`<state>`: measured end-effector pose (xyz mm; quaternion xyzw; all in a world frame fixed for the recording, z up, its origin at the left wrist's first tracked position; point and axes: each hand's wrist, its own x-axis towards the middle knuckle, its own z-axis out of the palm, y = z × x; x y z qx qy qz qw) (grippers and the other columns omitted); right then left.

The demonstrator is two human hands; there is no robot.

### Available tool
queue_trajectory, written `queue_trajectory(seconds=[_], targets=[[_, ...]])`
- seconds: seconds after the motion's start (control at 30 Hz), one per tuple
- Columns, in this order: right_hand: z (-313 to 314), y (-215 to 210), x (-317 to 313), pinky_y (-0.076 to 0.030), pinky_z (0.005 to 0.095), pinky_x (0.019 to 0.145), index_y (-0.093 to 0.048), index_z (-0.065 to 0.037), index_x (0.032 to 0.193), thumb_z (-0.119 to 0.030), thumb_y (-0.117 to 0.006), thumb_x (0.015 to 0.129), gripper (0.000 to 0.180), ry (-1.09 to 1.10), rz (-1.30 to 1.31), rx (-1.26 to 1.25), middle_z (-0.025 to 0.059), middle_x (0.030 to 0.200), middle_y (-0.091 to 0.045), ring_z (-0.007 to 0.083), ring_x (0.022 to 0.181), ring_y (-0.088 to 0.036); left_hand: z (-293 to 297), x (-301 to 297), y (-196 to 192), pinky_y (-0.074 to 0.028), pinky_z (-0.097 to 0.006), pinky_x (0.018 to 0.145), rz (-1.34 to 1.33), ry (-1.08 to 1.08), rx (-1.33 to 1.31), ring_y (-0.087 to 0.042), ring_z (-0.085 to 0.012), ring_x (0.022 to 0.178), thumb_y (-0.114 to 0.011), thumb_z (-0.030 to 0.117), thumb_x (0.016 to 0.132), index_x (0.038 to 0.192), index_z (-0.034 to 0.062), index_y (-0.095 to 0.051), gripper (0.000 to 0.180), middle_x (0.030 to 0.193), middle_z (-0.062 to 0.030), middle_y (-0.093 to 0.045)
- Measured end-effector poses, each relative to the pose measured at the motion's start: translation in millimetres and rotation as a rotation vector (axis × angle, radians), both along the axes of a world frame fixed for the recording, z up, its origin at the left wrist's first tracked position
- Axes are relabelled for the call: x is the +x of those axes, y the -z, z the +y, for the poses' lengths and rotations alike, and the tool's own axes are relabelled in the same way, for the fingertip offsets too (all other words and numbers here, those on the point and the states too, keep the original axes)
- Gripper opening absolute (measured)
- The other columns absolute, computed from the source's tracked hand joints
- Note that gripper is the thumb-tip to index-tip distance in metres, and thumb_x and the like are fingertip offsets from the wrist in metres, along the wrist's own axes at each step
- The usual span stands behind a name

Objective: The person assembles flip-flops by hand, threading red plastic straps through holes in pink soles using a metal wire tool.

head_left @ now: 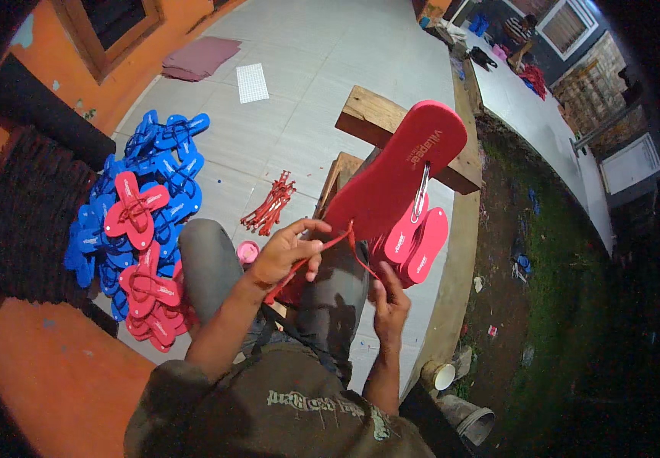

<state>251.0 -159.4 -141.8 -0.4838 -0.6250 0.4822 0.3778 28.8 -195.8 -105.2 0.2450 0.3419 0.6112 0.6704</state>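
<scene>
Seated, the person bends both forearms inward over the knees. The left hand [288, 252] pinches a red rubber strap [338, 243], fingers curled tight around it. The right hand [389, 304], raised and half closed, grips the strap's other branch just below the red flip-flop sole [402, 175], which tilts upward against a wooden bench [368, 118].

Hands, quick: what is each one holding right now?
Left hand: closed, pinching the red strap.
Right hand: closed on the strap's lower end, under the red sole.
</scene>
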Motion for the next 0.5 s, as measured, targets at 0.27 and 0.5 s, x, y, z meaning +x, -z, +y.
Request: queue_trajectory(seconds=[0.27, 0.5], targets=[[5, -18, 8, -0.046, 0.0291, 0.070, -0.055, -0.004, 0.104, -0.010, -0.064, 0.074, 0.032, -0.097, -0.045, 0.353, 0.0090, 0.080, -0.058, 0.0199, 0.074, -0.058, 6, 10, 15, -0.047, -0.034, 0.082, -0.463, -0.115, 0.288, -0.059, -0.0233, 0.090, -0.046, 0.011, 0.084, 0.113, -0.0031, -0.049, 0.032, 0.096, -0.0165, -0.060], [10, -67, -45, -0.047, 0.0302, 0.070, -0.060, -0.003, 0.095, -0.006, -0.070, 0.064, 0.033, -0.292, 0.085, 0.590, 0.0095, 0.087, -0.061, 0.0249, 0.077, -0.059, 19, 23, 7, -0.046, -0.029, 0.075, 1.127, -0.142, 0.654, -0.059, -0.0182, 0.083, -0.064, 0.017, 0.074, 0.095, 0.0011, -0.061, 0.027, 0.090, -0.0085, -0.062]])
